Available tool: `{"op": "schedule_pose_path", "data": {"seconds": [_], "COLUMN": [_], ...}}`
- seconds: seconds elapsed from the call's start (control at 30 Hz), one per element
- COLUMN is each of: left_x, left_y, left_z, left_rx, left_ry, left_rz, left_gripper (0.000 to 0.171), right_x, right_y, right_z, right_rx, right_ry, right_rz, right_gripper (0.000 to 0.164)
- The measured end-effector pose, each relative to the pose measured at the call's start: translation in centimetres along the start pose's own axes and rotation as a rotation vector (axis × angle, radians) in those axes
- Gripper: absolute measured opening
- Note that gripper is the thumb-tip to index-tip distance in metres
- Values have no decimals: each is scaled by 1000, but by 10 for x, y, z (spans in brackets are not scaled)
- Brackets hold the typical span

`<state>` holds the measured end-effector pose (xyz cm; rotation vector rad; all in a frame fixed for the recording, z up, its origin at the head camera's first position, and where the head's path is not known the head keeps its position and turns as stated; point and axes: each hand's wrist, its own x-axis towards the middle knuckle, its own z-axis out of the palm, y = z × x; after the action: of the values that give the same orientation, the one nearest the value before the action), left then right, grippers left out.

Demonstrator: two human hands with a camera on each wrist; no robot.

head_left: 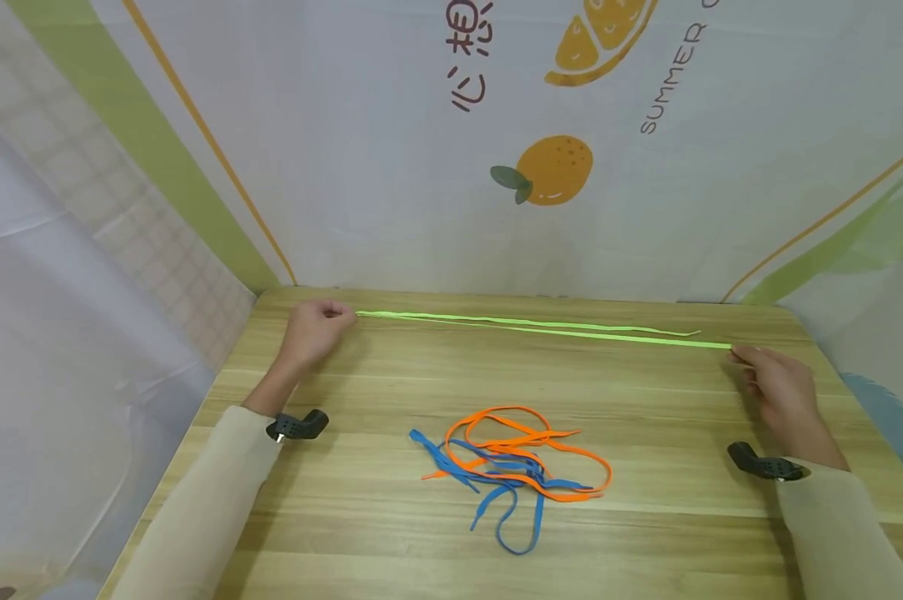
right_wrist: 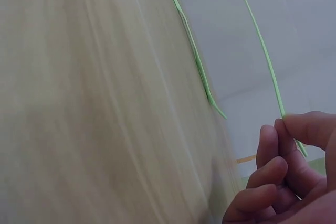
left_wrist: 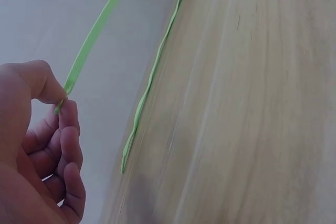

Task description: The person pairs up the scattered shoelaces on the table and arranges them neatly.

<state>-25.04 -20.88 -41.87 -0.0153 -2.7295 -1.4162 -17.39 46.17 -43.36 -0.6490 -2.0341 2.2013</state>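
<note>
A bright green shoelace (head_left: pixel 631 337) stretches straight between the two hands near the far edge of the table. My left hand (head_left: pixel 314 332) pinches one end between thumb and index finger, and a short tip pokes out below the pinch in the left wrist view. At the other end, the thumb and fingers of my right hand (head_left: pixel 785 387) pinch the lace, its tip showing past the thumb (right_wrist: pixel 310 129). Just behind it, a second green shoelace (head_left: pixel 571 325) lies along the far part of the table, nearly parallel to the held one.
An orange shoelace (head_left: pixel 604 467) and a blue shoelace (head_left: pixel 522 546) lie loosely tangled on the wooden table (head_left: pixel 361 517), nearer the front. Beyond the table's far edge hangs a white curtain (head_left: pixel 391 208) with fruit prints. Curtains flank both sides.
</note>
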Motion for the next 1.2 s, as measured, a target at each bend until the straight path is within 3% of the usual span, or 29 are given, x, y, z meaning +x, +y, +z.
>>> {"op": "schedule_pose_path", "data": {"seconds": [0.47,0.73,1.0,1.2], "left_x": [13,17,24,28], "left_y": [0,-4,-10,-12], "left_z": [8,7,9,10], "left_rx": [61,108,184,234], "left_ry": [17,15,-28,-67], "left_rz": [-3,10,1,-11], "left_gripper": [29,32,28,30], "right_x": [18,29,40,44], "right_y": [-7,-9,-6,-3], "right_z": [17,26,28,28], "right_rx": [-58,-139,-447,-571], "right_ry": [43,28,116,113], "right_rz": [1,-42,-35,-18], "right_gripper": [27,31,39,35]}}
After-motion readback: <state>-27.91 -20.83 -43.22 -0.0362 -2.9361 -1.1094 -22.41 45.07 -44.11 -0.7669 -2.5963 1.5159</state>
